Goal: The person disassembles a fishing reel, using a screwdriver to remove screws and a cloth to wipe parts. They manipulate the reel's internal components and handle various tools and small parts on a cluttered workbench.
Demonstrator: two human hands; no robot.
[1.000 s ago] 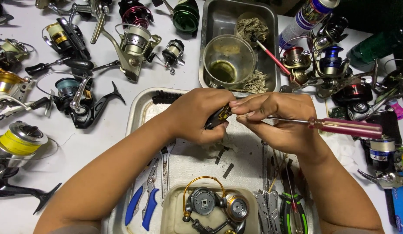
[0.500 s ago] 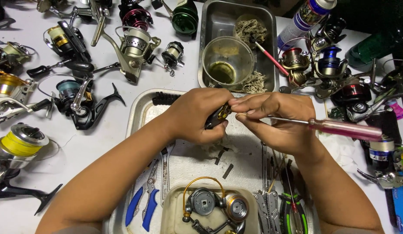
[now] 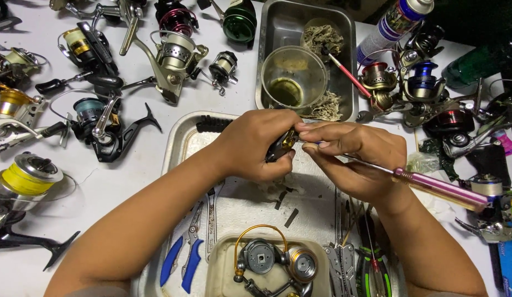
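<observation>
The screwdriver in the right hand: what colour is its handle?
The screwdriver handle is translucent pink-purple, seen clearly in the head view.

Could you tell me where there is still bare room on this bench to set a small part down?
Bare white table lies between the black reel, the tray and the yellow-line reel. The towel below the left hand is partly free. Right of the right hand, reels crowd everything.
</observation>
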